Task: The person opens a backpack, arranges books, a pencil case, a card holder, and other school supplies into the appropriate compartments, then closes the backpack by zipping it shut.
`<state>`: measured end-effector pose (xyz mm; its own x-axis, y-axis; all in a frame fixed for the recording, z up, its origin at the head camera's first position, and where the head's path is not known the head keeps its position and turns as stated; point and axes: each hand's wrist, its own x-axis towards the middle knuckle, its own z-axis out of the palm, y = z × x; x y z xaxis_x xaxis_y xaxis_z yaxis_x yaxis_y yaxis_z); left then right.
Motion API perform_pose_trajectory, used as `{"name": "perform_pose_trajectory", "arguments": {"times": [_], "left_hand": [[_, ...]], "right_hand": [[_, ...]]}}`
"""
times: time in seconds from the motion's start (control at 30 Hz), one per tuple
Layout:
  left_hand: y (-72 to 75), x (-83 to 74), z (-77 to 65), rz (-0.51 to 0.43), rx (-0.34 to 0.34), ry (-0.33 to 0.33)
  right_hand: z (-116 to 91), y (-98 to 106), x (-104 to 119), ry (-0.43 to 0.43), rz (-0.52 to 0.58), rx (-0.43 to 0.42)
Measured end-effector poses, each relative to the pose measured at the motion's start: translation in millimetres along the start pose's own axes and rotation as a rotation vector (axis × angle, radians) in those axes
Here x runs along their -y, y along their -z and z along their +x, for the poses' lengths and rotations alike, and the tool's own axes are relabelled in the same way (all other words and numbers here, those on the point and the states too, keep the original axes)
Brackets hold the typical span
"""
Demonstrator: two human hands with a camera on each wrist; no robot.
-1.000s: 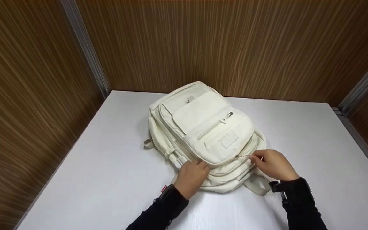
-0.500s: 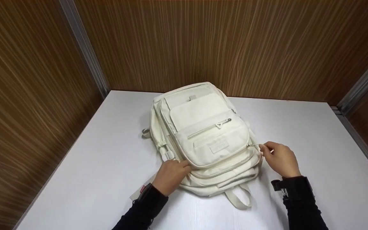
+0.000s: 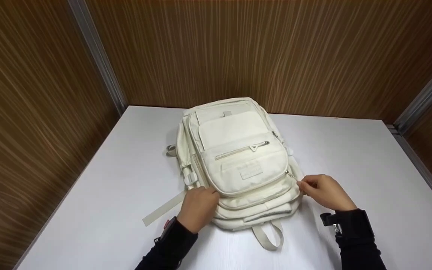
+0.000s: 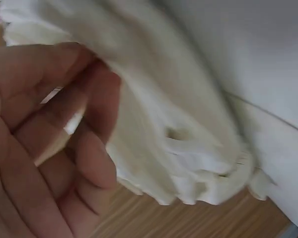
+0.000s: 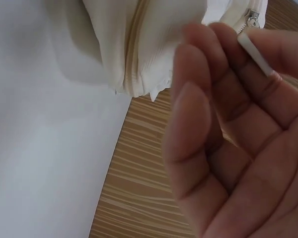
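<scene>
A cream backpack (image 3: 234, 129) lies on its back on the white table, front pockets facing up and top handle loop (image 3: 266, 240) toward the near side. My left hand (image 3: 199, 206) pinches the fabric at its near left edge, beside the front pocket's zip. In the left wrist view, thumb and fingertips meet on the cream cloth (image 4: 154, 99). My right hand (image 3: 324, 191) is at the near right side of the bag. It pinches the light zipper pull (image 5: 256, 54), which hangs from a metal slider (image 5: 252, 19) in the right wrist view.
A loose webbing strap (image 3: 163, 208) sticks out on the left, near a white buckle (image 3: 191, 178). A second zip with a triangular pull (image 3: 254, 148) crosses the front pocket. Wood-grain panels (image 3: 219, 48) stand behind and beside the white table (image 3: 351, 157).
The bag has turned, its near end swinging left together with my left hand. My right hand has drawn the zipper pull round the pocket's near right corner. The left strap now lies out on the table.
</scene>
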<state>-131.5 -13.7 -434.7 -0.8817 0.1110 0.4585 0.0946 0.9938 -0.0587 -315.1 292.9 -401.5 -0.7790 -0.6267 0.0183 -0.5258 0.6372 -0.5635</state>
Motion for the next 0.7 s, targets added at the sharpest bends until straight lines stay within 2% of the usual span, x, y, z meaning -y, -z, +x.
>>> {"name": "perform_pose_trajectory", "arguments": {"times": [0.17, 0.27, 0.37, 0.47, 0.6, 0.7], "left_hand": [[-1.5, -35.2, 20.3, 0.021, -0.213, -0.036], [-9.6, -53.8, 35.2, 0.066, -0.275, -0.059], [-19.2, -66.5, 46.9, 0.126, -0.288, -0.053], [-26.4, -72.8, 54.8, 0.187, -0.293, -0.028], [-29.3, -73.6, 58.1, 0.220, -0.280, -0.013], [-27.7, -71.5, 56.9, 0.204, -0.269, -0.024]], "right_hand": [[-2.4, -1.9, 4.9, 0.032, 0.055, 0.076], [-2.8, -3.9, 7.6, 0.060, 0.072, 0.089], [-1.8, -6.2, 8.7, 0.084, 0.078, 0.102], [-0.7, -7.8, 8.7, 0.093, 0.083, 0.115], [0.5, -7.8, 8.3, 0.107, 0.086, 0.122], [0.9, -7.1, 7.6, 0.113, 0.077, 0.117]]}}
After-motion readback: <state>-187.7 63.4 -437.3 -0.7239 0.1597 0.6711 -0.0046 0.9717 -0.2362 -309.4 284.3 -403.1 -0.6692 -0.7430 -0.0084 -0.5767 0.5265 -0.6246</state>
